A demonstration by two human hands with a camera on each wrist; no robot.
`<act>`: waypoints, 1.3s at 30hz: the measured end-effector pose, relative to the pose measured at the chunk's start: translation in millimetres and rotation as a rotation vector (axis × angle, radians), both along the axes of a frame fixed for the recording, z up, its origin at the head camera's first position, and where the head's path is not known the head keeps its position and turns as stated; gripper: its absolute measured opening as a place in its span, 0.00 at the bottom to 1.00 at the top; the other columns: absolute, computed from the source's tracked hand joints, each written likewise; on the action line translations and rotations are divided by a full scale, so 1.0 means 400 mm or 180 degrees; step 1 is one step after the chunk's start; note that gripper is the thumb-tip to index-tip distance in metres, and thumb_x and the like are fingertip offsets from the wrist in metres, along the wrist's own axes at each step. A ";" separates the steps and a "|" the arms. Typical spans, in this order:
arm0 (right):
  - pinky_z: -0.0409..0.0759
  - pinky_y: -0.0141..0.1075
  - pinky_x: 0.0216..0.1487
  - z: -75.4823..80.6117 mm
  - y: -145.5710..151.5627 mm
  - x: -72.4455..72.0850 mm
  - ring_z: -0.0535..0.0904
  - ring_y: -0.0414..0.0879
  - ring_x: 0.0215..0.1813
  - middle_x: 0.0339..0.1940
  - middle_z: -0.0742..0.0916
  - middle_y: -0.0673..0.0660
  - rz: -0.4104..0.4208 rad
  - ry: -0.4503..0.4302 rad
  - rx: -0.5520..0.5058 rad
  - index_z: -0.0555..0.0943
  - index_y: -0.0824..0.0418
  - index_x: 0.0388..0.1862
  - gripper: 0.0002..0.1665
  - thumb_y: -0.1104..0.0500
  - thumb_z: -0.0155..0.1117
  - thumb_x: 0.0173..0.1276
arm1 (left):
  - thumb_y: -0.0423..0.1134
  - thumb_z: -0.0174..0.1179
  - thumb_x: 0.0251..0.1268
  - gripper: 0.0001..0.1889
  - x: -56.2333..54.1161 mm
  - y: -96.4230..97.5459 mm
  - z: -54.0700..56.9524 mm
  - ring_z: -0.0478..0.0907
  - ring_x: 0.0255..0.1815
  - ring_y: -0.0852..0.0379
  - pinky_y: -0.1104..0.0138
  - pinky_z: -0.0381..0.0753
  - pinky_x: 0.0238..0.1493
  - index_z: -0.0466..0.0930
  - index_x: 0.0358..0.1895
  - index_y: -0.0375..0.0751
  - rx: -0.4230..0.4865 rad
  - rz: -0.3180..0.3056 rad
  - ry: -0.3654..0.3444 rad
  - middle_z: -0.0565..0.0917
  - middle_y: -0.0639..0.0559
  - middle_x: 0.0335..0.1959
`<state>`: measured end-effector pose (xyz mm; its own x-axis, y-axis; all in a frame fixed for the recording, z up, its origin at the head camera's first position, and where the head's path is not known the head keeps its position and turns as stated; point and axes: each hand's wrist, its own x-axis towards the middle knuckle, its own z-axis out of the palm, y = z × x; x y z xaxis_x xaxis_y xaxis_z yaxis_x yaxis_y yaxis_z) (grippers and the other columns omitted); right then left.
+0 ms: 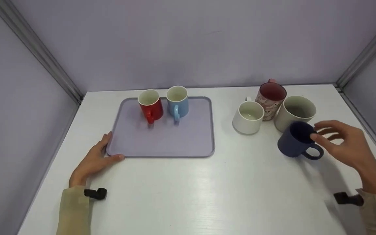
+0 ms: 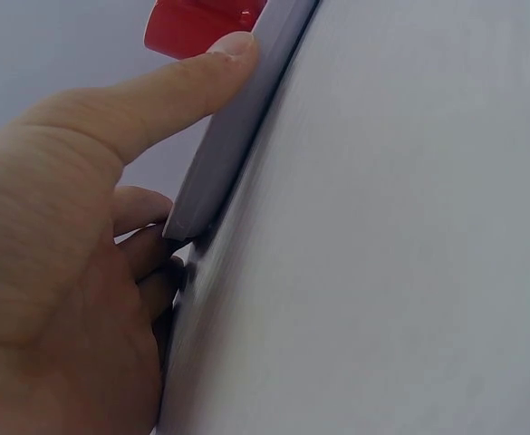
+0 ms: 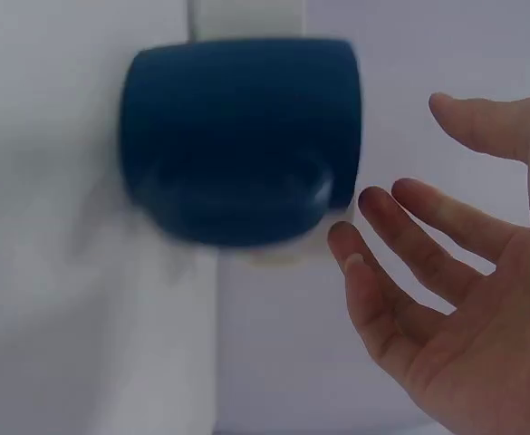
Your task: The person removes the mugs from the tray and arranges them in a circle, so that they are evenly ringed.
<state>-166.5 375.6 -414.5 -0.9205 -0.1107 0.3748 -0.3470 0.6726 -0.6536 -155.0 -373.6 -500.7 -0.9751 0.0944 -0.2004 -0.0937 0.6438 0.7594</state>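
Note:
At the front left corner of the lavender tray [image 1: 175, 140], my left hand [image 1: 94, 161] holds the rim, thumb along the front side and fingers around the left side. The left wrist view shows the thumb on the tray's edge [image 2: 224, 149] and the other fingers partly hidden behind the corner. A dark blue mug [image 1: 287, 142] stands at the right, handle toward me. My right hand [image 1: 348, 143] is beside its rim, thumb and fingers spread. In the right wrist view a gap shows between these fingers and the blue mug [image 3: 237, 127].
On the tray stand a red mug [image 1: 155, 111] and a light blue mug [image 1: 182, 109]. Behind the dark blue mug are a large off-white mug [image 1: 281, 119], a patterned mug with a dark red inside [image 1: 266, 106] and a small white mug [image 1: 247, 125]. Walls [image 1: 191, 49] enclose the table.

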 end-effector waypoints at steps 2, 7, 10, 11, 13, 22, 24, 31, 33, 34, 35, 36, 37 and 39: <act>0.77 0.16 0.44 0.033 -0.072 -0.025 0.83 0.25 0.44 0.43 0.91 0.43 0.0138 0.0337 0.0019 0.89 0.63 0.53 0.19 0.68 0.80 0.63 | 0.58 0.76 0.65 0.61 -0.001 0.001 -0.001 0.32 0.90 0.34 0.36 0.37 0.87 0.40 0.89 0.49 0.0005 -0.0017 0.0029 0.37 0.36 0.90; 0.80 0.22 0.43 0.079 -0.267 -0.090 0.83 0.33 0.45 0.45 0.92 0.57 0.0607 0.0542 0.0048 0.89 0.65 0.51 0.18 0.66 0.81 0.62 | 0.57 0.75 0.66 0.60 -0.002 0.008 -0.004 0.33 0.90 0.32 0.36 0.38 0.87 0.41 0.89 0.47 -0.0012 -0.0046 0.0059 0.37 0.34 0.89; 0.83 0.32 0.43 0.080 -0.374 -0.128 0.84 0.39 0.45 0.46 0.93 0.56 0.0863 0.0346 0.0032 0.89 0.64 0.51 0.17 0.61 0.80 0.65 | 0.58 0.75 0.65 0.61 -0.003 0.012 -0.007 0.33 0.90 0.34 0.37 0.38 0.87 0.41 0.89 0.47 0.0012 -0.0043 0.0034 0.37 0.35 0.89; 0.84 0.36 0.44 0.078 -0.408 -0.139 0.86 0.42 0.46 0.47 0.93 0.55 0.0935 0.0273 0.0006 0.89 0.64 0.51 0.17 0.60 0.80 0.65 | 0.58 0.75 0.65 0.61 -0.004 0.013 -0.008 0.33 0.90 0.33 0.37 0.38 0.87 0.41 0.89 0.47 0.0022 -0.0049 0.0029 0.37 0.35 0.89; 0.85 0.43 0.45 0.068 -0.471 -0.160 0.88 0.48 0.48 0.49 0.92 0.55 0.1018 0.0166 -0.0018 0.88 0.63 0.53 0.18 0.58 0.79 0.67 | 0.58 0.75 0.65 0.61 -0.006 0.015 -0.009 0.33 0.90 0.34 0.37 0.38 0.87 0.41 0.89 0.47 0.0026 -0.0048 0.0017 0.37 0.35 0.89; 0.91 0.50 0.50 -0.024 -0.717 -0.250 0.89 0.53 0.51 0.56 0.89 0.58 0.1127 -0.0479 -0.0443 0.85 0.62 0.59 0.22 0.51 0.73 0.74 | 0.60 0.75 0.64 0.62 -0.007 0.009 0.002 0.34 0.90 0.33 0.36 0.38 0.87 0.41 0.89 0.47 -0.0025 -0.0023 0.0023 0.37 0.35 0.90; 0.91 0.48 0.52 -0.052 -0.758 -0.263 0.89 0.54 0.53 0.58 0.89 0.59 0.1068 -0.0635 -0.0515 0.84 0.63 0.61 0.23 0.51 0.72 0.75 | 0.60 0.75 0.64 0.62 -0.007 0.008 0.004 0.33 0.90 0.33 0.36 0.38 0.87 0.40 0.89 0.48 -0.0037 -0.0020 0.0011 0.37 0.36 0.90; 0.90 0.39 0.48 -0.123 -0.876 -0.288 0.90 0.54 0.49 0.59 0.88 0.60 0.0978 -0.1026 -0.0870 0.83 0.66 0.61 0.22 0.54 0.70 0.76 | 0.59 0.75 0.64 0.62 -0.004 0.001 0.007 0.34 0.90 0.33 0.35 0.38 0.86 0.40 0.90 0.48 -0.0008 0.0003 -0.0010 0.36 0.35 0.89; 0.90 0.38 0.42 -0.138 -0.903 -0.291 0.90 0.55 0.44 0.58 0.88 0.61 0.0980 -0.1129 -0.1051 0.83 0.66 0.61 0.21 0.54 0.68 0.77 | 0.59 0.75 0.65 0.62 -0.004 0.001 0.007 0.34 0.90 0.33 0.36 0.38 0.87 0.40 0.89 0.47 -0.0013 -0.0001 0.0013 0.36 0.35 0.89; 0.90 0.38 0.39 -0.143 -0.916 -0.292 0.90 0.55 0.42 0.57 0.87 0.62 0.0984 -0.1184 -0.1150 0.83 0.67 0.61 0.21 0.55 0.68 0.78 | 0.59 0.75 0.65 0.62 -0.004 0.002 0.007 0.34 0.90 0.33 0.36 0.38 0.87 0.40 0.89 0.47 -0.0020 -0.0003 0.0027 0.36 0.35 0.89; 0.91 0.39 0.39 -0.150 -0.927 -0.293 0.90 0.57 0.42 0.56 0.87 0.63 0.0995 -0.1229 -0.1239 0.83 0.67 0.61 0.20 0.55 0.66 0.79 | 0.59 0.75 0.65 0.62 -0.004 0.002 0.007 0.34 0.90 0.32 0.35 0.38 0.86 0.40 0.89 0.47 -0.0030 -0.0008 0.0036 0.37 0.35 0.89; 0.91 0.40 0.39 -0.157 -0.937 -0.294 0.90 0.58 0.42 0.55 0.87 0.64 0.0997 -0.1259 -0.1317 0.83 0.68 0.60 0.19 0.56 0.65 0.80 | 0.60 0.75 0.65 0.61 -0.003 0.003 0.006 0.34 0.90 0.33 0.36 0.38 0.87 0.41 0.89 0.47 -0.0044 -0.0003 0.0039 0.37 0.35 0.89; 0.92 0.41 0.41 -0.163 -0.945 -0.293 0.90 0.59 0.43 0.55 0.87 0.65 0.0987 -0.1287 -0.1381 0.83 0.69 0.60 0.18 0.57 0.64 0.81 | 0.60 0.75 0.65 0.61 -0.003 0.005 0.007 0.34 0.90 0.33 0.35 0.38 0.86 0.41 0.89 0.48 -0.0047 -0.0006 0.0037 0.37 0.35 0.89; 0.92 0.43 0.46 -0.175 -0.958 -0.293 0.90 0.61 0.46 0.52 0.88 0.68 0.0964 -0.1311 -0.1471 0.83 0.71 0.56 0.16 0.59 0.62 0.83 | 0.59 0.74 0.65 0.61 -0.004 0.007 0.005 0.34 0.90 0.32 0.35 0.38 0.86 0.41 0.89 0.48 -0.0061 -0.0018 0.0043 0.37 0.34 0.89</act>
